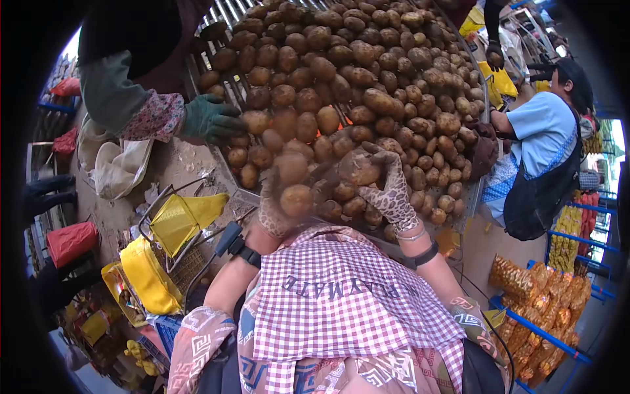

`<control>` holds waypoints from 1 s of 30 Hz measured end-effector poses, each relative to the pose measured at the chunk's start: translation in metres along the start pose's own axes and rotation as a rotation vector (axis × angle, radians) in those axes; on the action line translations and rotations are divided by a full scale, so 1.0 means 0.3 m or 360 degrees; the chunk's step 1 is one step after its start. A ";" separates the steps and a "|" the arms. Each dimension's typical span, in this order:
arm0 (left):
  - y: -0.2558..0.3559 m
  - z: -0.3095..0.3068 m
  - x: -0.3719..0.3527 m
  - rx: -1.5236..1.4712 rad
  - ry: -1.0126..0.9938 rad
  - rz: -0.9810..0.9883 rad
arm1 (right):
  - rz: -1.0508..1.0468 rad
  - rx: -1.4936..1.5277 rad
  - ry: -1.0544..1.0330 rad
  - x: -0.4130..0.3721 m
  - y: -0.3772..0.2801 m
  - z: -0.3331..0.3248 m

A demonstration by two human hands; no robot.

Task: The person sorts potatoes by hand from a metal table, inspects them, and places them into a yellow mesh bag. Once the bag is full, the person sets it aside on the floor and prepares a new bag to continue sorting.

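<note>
A wide heap of brown potatoes point(394, 72) covers a slatted metal table. My left hand point(277, 207), in a leopard-print glove, is at the near edge of the heap. Its fingers curl behind a potato point(296, 200), with another blurred one just above. On the right, my right hand point(388, 190), gloved alike, has its fingers and thumb wrapped round a larger potato point(359, 169). Smaller potatoes lie between and beyond both hands.
A co-worker's green-gloved hand point(211, 119) touches the heap at the left. Another person in a blue shirt point(541, 128) works at the right. Yellow mesh bags point(174, 226) hang on a frame at the lower left; filled net bags point(541, 308) stand at the lower right.
</note>
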State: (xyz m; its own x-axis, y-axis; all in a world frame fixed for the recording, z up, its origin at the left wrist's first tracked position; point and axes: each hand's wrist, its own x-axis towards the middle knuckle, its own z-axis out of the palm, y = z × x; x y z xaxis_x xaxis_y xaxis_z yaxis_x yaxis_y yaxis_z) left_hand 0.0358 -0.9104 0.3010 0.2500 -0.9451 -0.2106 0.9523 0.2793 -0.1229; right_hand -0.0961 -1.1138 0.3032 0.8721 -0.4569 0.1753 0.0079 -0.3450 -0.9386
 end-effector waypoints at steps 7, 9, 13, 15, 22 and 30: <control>0.063 -0.016 -0.127 0.0036 0.0111 0.0377 | -0.0293 -0.0067 -0.0513 0.088 -0.142 0.235; 0.080 -0.013 -0.187 -0.0165 0.0186 0.0472 | -0.0236 -0.0014 -0.0650 0.110 -0.180 0.273; 0.085 -0.043 -0.267 -0.0054 0.0103 0.0501 | 0.0378 0.0373 -0.0820 0.135 -0.238 0.325; 0.078 -0.027 -0.295 -0.0145 0.0202 0.0616 | 0.0168 -0.0085 -0.1018 0.162 -0.265 0.369; 0.118 -0.158 -0.453 0.0102 0.0546 0.1125 | 0.0388 0.0101 -0.1368 0.168 -0.294 0.506; 0.559 -0.394 -0.781 -0.0160 0.0840 0.1279 | 0.0868 0.0644 -0.0462 0.135 -0.144 0.242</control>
State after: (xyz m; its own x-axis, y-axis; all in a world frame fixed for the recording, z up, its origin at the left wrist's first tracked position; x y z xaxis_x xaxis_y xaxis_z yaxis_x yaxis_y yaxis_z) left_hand 0.1163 -0.6222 0.2151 0.6859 -0.2744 -0.6740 0.5059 0.8455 0.1706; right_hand -0.0258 -1.0578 0.3293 0.8977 -0.2224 -0.3804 -0.3326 0.2244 -0.9160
